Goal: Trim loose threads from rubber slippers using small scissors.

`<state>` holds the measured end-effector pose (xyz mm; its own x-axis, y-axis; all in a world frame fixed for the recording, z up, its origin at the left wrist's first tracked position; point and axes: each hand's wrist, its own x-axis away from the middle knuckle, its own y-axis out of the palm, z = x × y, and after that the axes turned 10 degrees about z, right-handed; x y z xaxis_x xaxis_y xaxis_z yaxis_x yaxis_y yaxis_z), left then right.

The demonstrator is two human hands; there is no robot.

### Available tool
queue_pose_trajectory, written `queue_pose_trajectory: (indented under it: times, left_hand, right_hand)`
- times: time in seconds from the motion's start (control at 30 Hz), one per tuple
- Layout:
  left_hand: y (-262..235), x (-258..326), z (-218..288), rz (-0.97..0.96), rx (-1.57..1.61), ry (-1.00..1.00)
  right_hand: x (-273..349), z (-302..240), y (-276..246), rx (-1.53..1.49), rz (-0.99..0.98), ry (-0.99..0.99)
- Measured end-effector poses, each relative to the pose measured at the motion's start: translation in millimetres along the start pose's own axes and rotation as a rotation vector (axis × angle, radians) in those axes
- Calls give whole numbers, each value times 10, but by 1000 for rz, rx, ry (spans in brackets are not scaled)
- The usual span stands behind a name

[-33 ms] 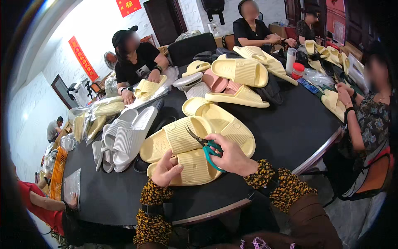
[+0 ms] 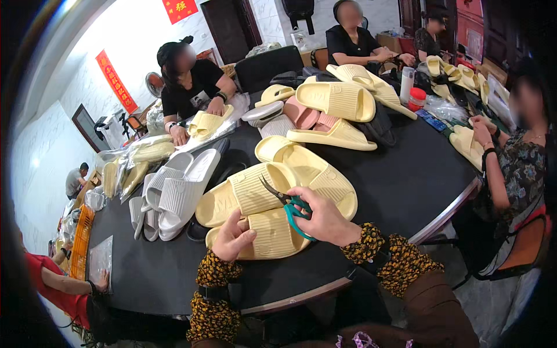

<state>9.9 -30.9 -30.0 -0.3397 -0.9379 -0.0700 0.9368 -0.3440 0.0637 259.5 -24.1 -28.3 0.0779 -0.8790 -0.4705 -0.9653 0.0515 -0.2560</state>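
- The two hands are apart; the right hand (image 2: 328, 219) is clasped around teal-handled scissors with dark metal blades (image 2: 285, 198).
- The left hand (image 2: 233, 240) is at a pale-yellow, ribbed slide slipper (image 2: 274, 233); its grip I cannot tell.
- Beyond the left hand, light-grey ribbed slide slippers (image 2: 181, 194) lie leftward on the black tabletop (image 2: 406, 185).
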Motion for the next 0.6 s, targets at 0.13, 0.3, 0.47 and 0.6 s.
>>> queue_pose_trajectory:
  times: [0.13,0.3,0.47,0.6]
  left_hand:
    - [29,-5,1,3,44,10]
    - [32,-8,0,-1,50,-1]
    - [22,3,14,13,13,-23]
    - [-55,8,-19,69,-1,-32]
  right_hand:
    - [-2,-16,-3,-18,3,-4]
    - [-5,11,5,-30,7,-13]
    - [-5,-18,-14,-3,6,-25]
    - [-19,33,5,-36,23,-43]
